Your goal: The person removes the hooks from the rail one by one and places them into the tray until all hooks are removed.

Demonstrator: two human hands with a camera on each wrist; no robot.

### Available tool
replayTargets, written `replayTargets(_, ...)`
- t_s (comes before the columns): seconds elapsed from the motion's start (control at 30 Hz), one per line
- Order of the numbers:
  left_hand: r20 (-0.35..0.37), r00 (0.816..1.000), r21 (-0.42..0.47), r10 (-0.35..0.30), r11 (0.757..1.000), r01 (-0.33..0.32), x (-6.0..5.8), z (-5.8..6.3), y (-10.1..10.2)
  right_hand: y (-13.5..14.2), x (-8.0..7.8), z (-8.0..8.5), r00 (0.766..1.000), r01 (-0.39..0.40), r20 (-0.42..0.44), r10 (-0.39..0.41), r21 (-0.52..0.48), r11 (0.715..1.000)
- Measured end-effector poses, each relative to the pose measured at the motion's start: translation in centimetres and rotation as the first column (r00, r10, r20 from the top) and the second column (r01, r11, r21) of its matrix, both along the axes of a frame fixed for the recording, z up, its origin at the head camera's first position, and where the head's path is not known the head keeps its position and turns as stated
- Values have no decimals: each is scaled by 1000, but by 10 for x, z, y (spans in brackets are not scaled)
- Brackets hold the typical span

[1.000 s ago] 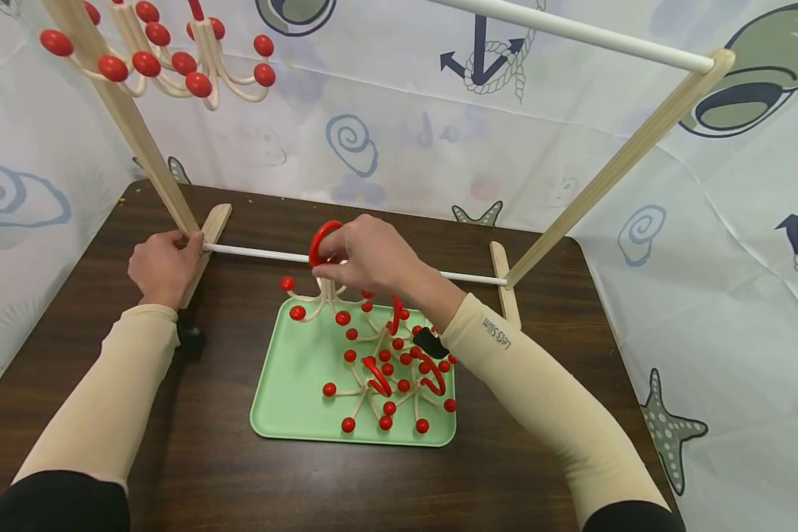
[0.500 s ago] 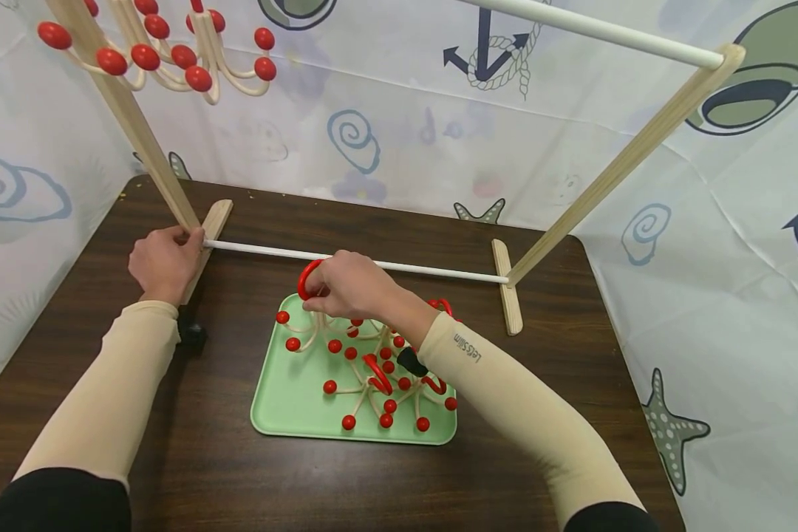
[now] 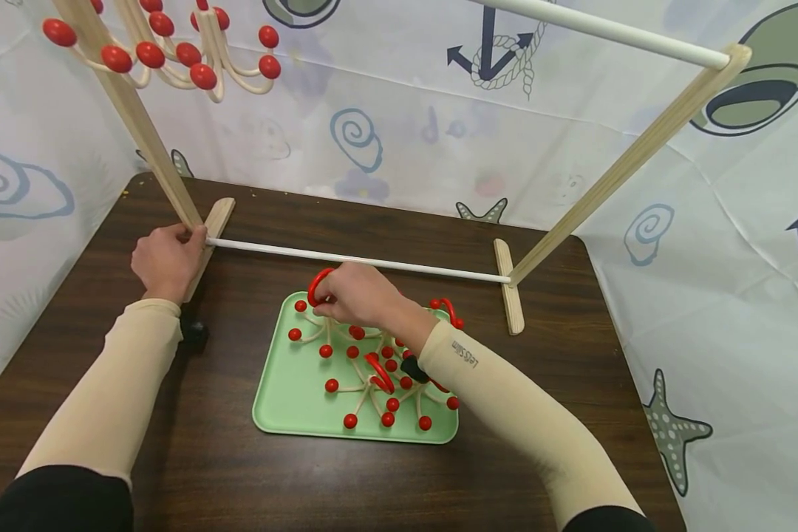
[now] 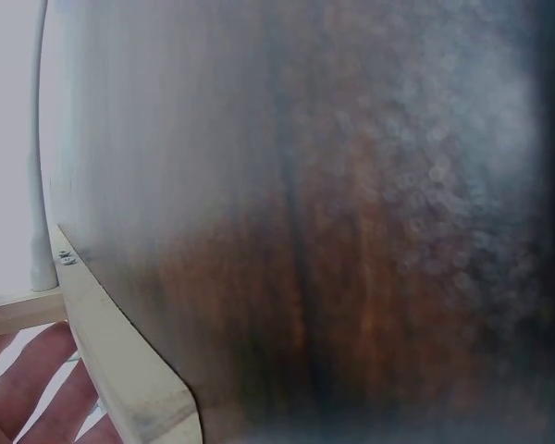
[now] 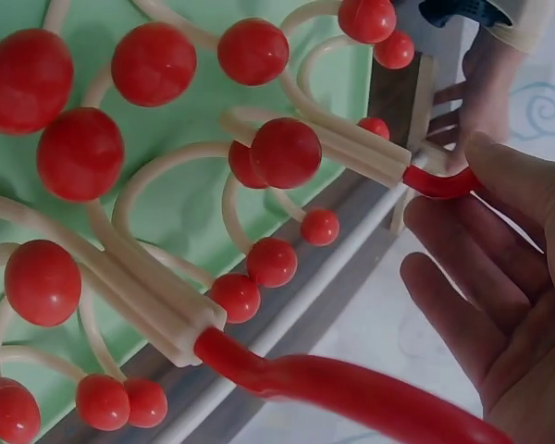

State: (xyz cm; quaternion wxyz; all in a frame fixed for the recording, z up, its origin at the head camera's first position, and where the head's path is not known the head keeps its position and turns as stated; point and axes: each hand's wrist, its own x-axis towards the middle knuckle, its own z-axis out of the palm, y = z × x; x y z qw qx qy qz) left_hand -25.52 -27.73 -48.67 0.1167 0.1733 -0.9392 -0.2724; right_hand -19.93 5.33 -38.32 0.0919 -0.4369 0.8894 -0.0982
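- Lettering: "LetsSlim" is printed in dark characters on the right sleeve (image 3: 505, 403), near the cuff; this is the legible marking.
- Backdrop: the white curtain (image 3: 412, 177) carries printed anchors, spiral shells and starfish; some pale marks on it are too faint to read.
- Right hand (image 3: 359, 295): thumb and forefinger pinch the red hook (image 5: 441, 183) of a cream multi-arm hanger (image 5: 361, 153) with red ball tips.
- Held hanger position: hook uppermost, at the far left corner of the green tray (image 3: 286, 403); whether its balls touch the tray cannot be determined.
- Left hand (image 3: 166, 264): grips the left wooden upright (image 3: 129, 111) at its base, just above the wooden foot (image 3: 219, 218).
- Tray contents: further hangers of the same pattern, including the front hanger (image 3: 372, 380), lie close together toward the right side.
- Frame: a lower white rod (image 3: 372, 261) joins the left upright to the right wooden upright (image 3: 628, 166); an upper white rod (image 3: 612, 29) meets the latter's top.
- Upper left: more hangers (image 3: 213, 44) show above the table (image 3: 193, 458), their tops cut off by the view.
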Motion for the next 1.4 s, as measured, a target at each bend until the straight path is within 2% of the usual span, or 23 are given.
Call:
replayTargets(0.37, 1, 1000, 1, 5, 1000, -5, 1, 1, 1, 11, 7, 1, 999, 23, 47, -27, 64, 998)
replayTargets(0.57, 4, 1000, -5, 13, 1000, -13, 3, 0, -1, 13, 12, 2, 999, 10, 43, -14, 87, 996)
replayTargets(0.97, 8, 1000, 2, 13, 1000, -13, 2, 0, 1, 18, 16, 7, 998, 54, 5, -56, 168, 984)
replayTargets(1.17, 2, 1000, 0, 11, 1000, -11, 1, -1, 1, 21, 17, 16, 998, 58, 19, -63, 183, 981)
replayTargets(1.4, 1, 1000, -9, 14, 1000, -14, 1, -1, 0, 25, 18, 35, 998, 45, 33, -51, 159, 986)
